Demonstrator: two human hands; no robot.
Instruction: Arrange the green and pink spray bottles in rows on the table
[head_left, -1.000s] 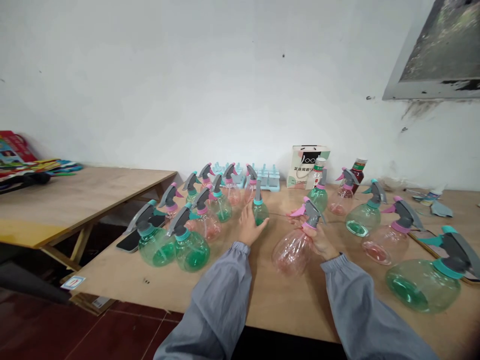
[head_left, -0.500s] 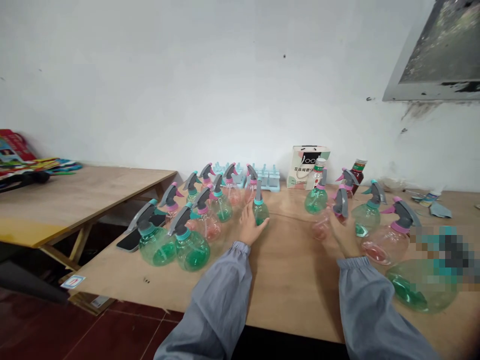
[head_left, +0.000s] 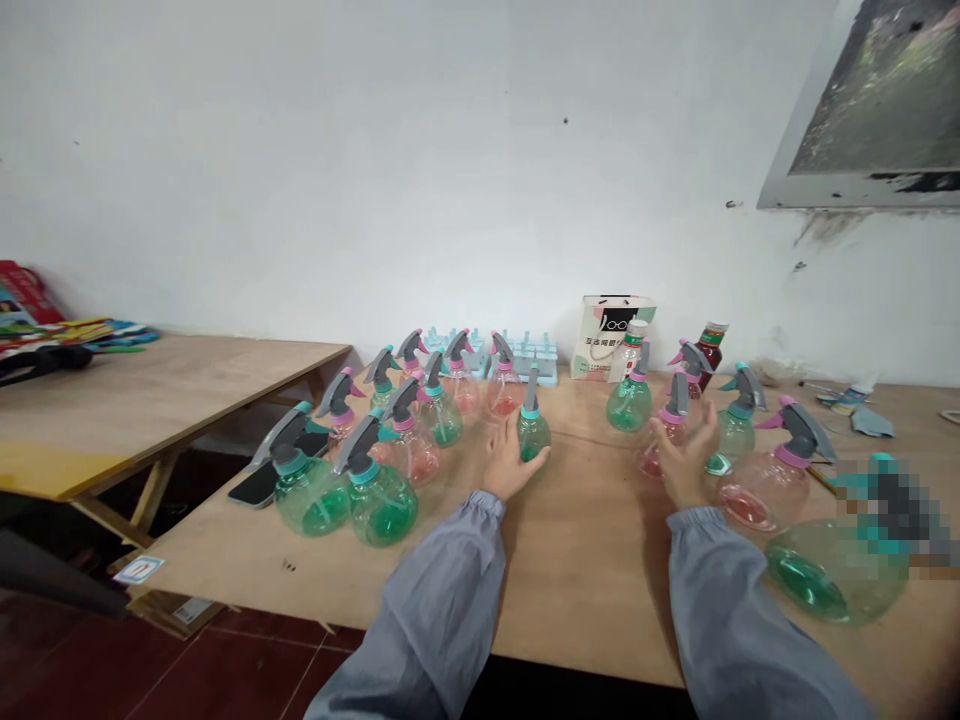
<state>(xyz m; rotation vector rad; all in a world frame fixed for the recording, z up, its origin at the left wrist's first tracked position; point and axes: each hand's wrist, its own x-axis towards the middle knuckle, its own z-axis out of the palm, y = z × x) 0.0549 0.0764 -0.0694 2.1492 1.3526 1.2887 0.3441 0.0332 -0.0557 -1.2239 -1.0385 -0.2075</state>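
Note:
My left hand (head_left: 512, 460) is wrapped around the side of a green spray bottle (head_left: 534, 440) with a teal collar and grey trigger head, upright near the middle of the table. At the right, my right hand (head_left: 684, 460) has its fingers apart beside a pink spray bottle (head_left: 652, 455). Its thumb overlaps the bottle in view; whether it touches is unclear. This bottle stands upright among other green and pink spray bottles, with a green one (head_left: 628, 405) behind it and a larger-looking pink one (head_left: 761, 495) to its right.
Several green and pink spray bottles (head_left: 382, 510) stand grouped on the left of the wooden table (head_left: 577, 570). A phone (head_left: 259, 485) lies beside them. Pale blue moulds (head_left: 529, 360), a paper bag (head_left: 592, 345) and two labelled bottles line the wall. Another table (head_left: 187, 385) stands at left.
My left hand and the green spray bottle have shifted right. The pink spray bottle by my right hand has straightened up, and that hand's fingers have spread. The view has turned slightly.

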